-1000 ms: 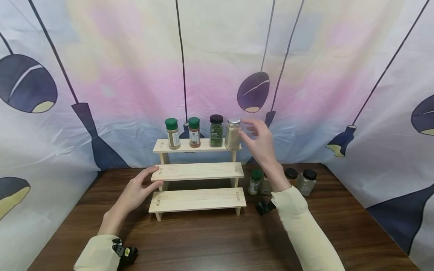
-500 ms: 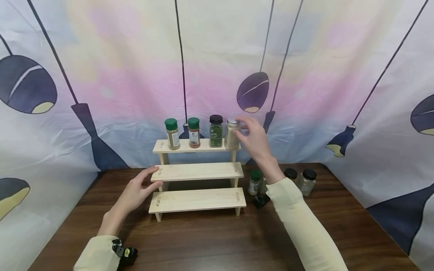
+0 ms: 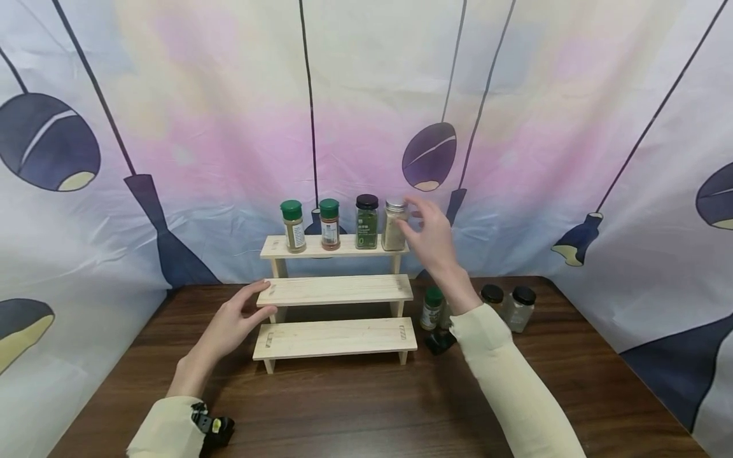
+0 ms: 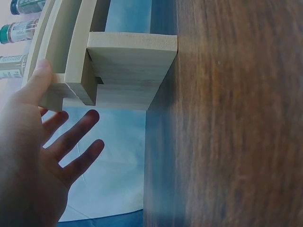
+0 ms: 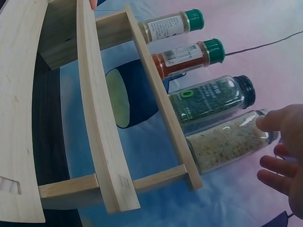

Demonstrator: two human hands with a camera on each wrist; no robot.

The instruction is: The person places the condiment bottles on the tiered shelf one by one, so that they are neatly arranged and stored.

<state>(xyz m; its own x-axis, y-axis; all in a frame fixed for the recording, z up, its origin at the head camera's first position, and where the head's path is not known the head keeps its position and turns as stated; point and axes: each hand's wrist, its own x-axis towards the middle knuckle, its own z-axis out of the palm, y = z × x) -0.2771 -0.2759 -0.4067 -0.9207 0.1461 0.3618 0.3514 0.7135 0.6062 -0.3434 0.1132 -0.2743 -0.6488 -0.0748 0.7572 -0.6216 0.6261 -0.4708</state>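
Head view: wooden table point(image 3: 355, 407) (curtained backdrop point(image 3: 229, 127)).

A: What stands on the wooden table point(image 3: 355, 407)?

B: A three-step wooden rack point(image 3: 335, 290). Just right of the rack stand a green-capped jar point(image 3: 431, 308) and two black-capped jars point(image 3: 508, 305).

A: And on the rack?

B: Four spice jars point(image 3: 342, 224) in a row on its top step.

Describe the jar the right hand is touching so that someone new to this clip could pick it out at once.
On the wooden three-step rack, look at the top step, where four jars stand in a row. It is the rightmost jar, at the right hand's fingertips: clear glass, silver lid, pale granules, unlike the green- and black-capped neighbours.
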